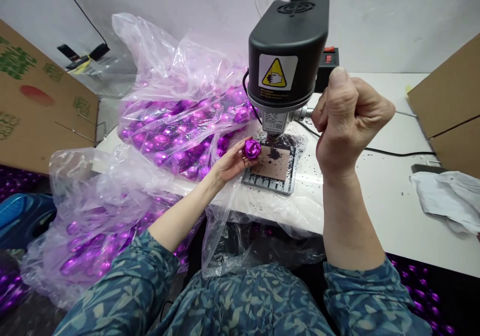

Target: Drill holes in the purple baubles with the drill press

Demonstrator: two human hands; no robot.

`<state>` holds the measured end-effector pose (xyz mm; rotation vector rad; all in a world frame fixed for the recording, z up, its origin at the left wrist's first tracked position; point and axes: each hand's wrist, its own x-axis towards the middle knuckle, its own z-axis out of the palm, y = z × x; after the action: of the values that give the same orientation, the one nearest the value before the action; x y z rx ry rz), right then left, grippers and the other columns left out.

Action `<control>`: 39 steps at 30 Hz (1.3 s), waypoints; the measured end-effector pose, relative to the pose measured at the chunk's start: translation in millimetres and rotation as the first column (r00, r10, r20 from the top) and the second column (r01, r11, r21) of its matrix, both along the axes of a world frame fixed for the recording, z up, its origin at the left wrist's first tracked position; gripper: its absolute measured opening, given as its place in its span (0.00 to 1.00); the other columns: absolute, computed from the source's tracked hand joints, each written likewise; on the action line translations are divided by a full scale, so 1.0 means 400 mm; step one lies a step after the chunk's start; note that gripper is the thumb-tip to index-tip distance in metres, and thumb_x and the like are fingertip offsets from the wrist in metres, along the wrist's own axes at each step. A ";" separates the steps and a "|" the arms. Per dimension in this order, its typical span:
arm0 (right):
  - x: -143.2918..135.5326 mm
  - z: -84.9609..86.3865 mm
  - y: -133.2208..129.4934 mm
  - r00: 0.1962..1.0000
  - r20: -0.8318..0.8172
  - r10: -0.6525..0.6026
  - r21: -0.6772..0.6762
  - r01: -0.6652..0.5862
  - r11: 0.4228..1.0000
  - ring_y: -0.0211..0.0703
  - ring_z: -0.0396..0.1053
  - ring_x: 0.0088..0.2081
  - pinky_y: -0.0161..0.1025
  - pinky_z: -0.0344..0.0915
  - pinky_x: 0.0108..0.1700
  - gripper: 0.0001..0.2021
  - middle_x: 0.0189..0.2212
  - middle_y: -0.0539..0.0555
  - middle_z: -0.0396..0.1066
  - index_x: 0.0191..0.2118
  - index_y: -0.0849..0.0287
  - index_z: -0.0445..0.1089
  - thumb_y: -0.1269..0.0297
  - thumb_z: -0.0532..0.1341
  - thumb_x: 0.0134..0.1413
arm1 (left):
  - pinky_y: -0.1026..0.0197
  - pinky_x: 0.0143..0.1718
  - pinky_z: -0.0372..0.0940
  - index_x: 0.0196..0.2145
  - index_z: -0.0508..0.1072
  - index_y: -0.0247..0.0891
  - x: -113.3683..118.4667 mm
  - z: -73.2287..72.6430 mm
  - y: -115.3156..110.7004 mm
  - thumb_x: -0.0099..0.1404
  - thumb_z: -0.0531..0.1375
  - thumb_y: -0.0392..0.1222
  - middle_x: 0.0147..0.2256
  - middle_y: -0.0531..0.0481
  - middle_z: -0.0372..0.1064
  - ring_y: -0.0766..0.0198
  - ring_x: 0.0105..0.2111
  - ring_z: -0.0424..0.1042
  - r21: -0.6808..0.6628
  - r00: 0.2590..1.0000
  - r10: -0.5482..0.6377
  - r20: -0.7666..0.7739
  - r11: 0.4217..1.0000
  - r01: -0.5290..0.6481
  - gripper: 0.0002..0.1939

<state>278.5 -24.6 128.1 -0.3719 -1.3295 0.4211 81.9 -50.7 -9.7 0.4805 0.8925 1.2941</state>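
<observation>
A shiny purple faceted ball (252,149) is held in the fingertips of my left hand (235,162), just left of the chuck of a black bench drill press (288,51). Below the chuck lies a brown board (275,165) on the slotted metal base (268,183), scattered with dark shavings. My right hand (343,118) is closed in a fist at the machine's right side, around the end of its feed lever (307,112). The grip itself is hidden inside the fist.
A clear plastic bag (176,131) full of purple balls lies on the left of the table; another bag (108,226) hangs lower. Cardboard boxes (41,96) stand at both sides. White cloth (450,198) and a black cable (401,153) lie at the right.
</observation>
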 end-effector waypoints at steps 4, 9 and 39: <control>-0.005 0.003 -0.002 0.999 -0.027 0.020 0.008 -0.020 1.000 0.26 0.48 0.16 0.36 0.46 0.21 0.31 0.12 0.44 0.49 0.16 0.58 0.52 0.45 0.63 0.62 | 0.56 0.44 0.80 0.60 0.72 0.41 -0.002 0.000 -0.012 0.78 0.55 0.48 0.52 0.41 0.77 0.54 0.50 0.80 -0.022 1.000 -0.005 0.017 1.000 0.005 0.18; -0.009 0.004 -0.005 0.999 -0.049 0.021 0.007 -0.020 1.000 0.29 0.47 0.16 0.40 0.45 0.20 0.32 0.12 0.45 0.47 0.16 0.56 0.51 0.43 0.64 0.60 | 0.61 0.33 0.76 0.50 0.74 0.38 -0.010 0.003 -0.022 0.75 0.58 0.59 0.44 0.38 0.78 0.57 0.41 0.80 -0.008 0.994 -0.052 -0.093 0.999 0.052 0.21; -0.005 -0.005 -0.013 0.999 0.004 -0.037 -0.029 0.037 0.999 0.33 0.46 0.16 0.44 0.44 0.22 0.35 0.12 0.47 0.49 0.15 0.53 0.50 0.31 0.54 0.60 | 0.62 0.38 0.70 0.54 0.75 0.36 0.021 -0.051 0.034 0.57 0.77 0.47 0.43 0.45 0.81 0.61 0.38 0.78 0.193 0.759 -0.036 -0.650 0.958 0.211 0.30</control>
<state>276.5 -29.9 126.2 -0.4215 -1.3186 0.4096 90.2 -37.0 -30.3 1.2273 1.2369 1.1291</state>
